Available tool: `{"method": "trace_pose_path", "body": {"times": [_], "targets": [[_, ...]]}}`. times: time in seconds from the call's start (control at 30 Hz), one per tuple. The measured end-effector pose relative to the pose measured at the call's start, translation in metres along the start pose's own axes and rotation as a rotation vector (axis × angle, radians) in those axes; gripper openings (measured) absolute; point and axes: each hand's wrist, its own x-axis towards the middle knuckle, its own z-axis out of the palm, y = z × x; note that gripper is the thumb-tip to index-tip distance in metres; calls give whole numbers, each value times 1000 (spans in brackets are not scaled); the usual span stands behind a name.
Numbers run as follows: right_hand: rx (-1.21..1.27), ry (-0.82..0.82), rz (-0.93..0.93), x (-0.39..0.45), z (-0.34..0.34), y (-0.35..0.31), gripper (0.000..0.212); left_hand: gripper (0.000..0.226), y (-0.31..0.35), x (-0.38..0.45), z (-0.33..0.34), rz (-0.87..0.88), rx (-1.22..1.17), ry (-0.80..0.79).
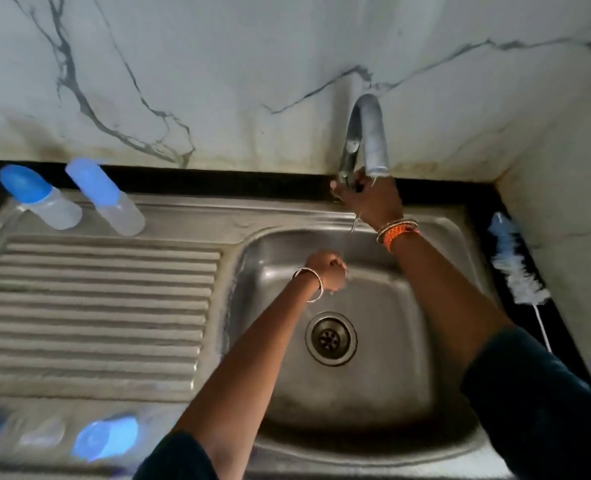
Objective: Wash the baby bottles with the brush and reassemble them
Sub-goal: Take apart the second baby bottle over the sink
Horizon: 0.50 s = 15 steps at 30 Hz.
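Two capped bottles (41,199) (105,197) stand way left of my hands, brush (514,261) untouched just right of my right hand (366,199), which grips the tap (365,140). Left hand (327,270) fisted, empty afaict, under the water. Washing prob not begun, tbh.

My left hand (327,270) is bare, one thin silvery bangle (311,284) round its wrist. My right hand (370,200) wears more — a stack of orange and pale bangles (398,232). Dark sleeves (543,403) cover both upper arms — forearms are uncovered.
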Motion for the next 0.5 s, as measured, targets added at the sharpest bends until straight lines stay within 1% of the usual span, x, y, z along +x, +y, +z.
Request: {"method": "trace_pose_path", "body": {"times": [0.03,0.1,0.13,0.17,0.2,0.23,0.27,0.33,0.4,0.43,0.5], "targets": [[-4,-3,-32,5,7,1,55,17,-7,8,3,-45,-28,-7],[-76,1,-79,9,14,0,48,8,-18,20,7,-100,-100,9],[-66,47,-65,9,12,-2,42,9,-19,23,7,-107,-116,29],[2,114,-53,10,11,-2,36,15,-20,24,7,-111,-122,41],[74,151,-34,9,10,-2,32,21,-19,23,6,-123,-144,37],[116,153,-24,8,10,1,31,24,-16,20,5,-141,-195,30],[149,108,12,4,5,2,33,26,-14,16,4,-150,-221,34],[254,-37,118,0,-4,9,38,28,-6,11,0,-140,-276,42],[201,-96,180,-14,-12,14,39,27,10,-2,-7,-89,-381,37],[184,-38,174,-29,-18,16,40,25,15,-10,-8,-45,-407,56],[133,195,145,-74,-20,22,43,18,15,-28,-8,44,-391,129]]}}
